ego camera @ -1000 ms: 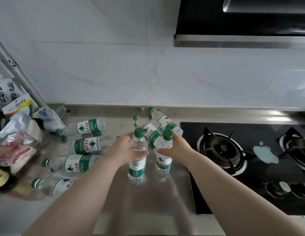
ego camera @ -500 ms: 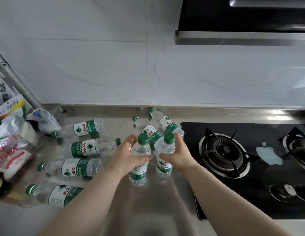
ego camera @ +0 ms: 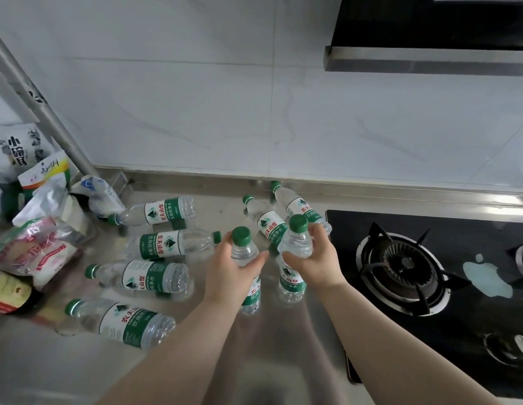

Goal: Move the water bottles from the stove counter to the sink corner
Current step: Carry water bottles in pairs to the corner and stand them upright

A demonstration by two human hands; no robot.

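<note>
Left of the stove [ego camera: 429,287], closest in: steel desk [ego camera: 283,352], two bare forearms reaching over it.

Just past that, left hand [ego camera: 231,270] gripping left bottle [ego camera: 243,252] upright, fingers curled round its shoulder below the green cap. Base on the desk or just off it, cannot tell. Right hand [ego camera: 315,261] next to it, nearer the stove, fingers wrapped round right bottle [ego camera: 296,244] the same way. Also upright, cap a bit higher. Held pair just beside each other, near the stove's left edge, not over it.

Further left of the stove, four more lying flat in a loose column on the desk:
- first lying bottle [ego camera: 123,321], nearest, cap away from the stove
- second lying bottle [ego camera: 143,277], cap away from the stove
- third lying bottle [ego camera: 166,244], cap toward the stove, close to the left hand
- fourth lying bottle [ego camera: 158,213], cap away from the stove

Behind the hands, fifth lying bottle [ego camera: 267,223] and sixth lying bottle [ego camera: 301,209], side by side, caps toward the wall, sixth at the stove's back-left corner.

Far left of the stove: food packets [ego camera: 35,249], dark bottle [ego camera: 9,290] lying down.

Farthest: tiled wall [ego camera: 225,112], range hood [ego camera: 429,39] above the stove.
</note>
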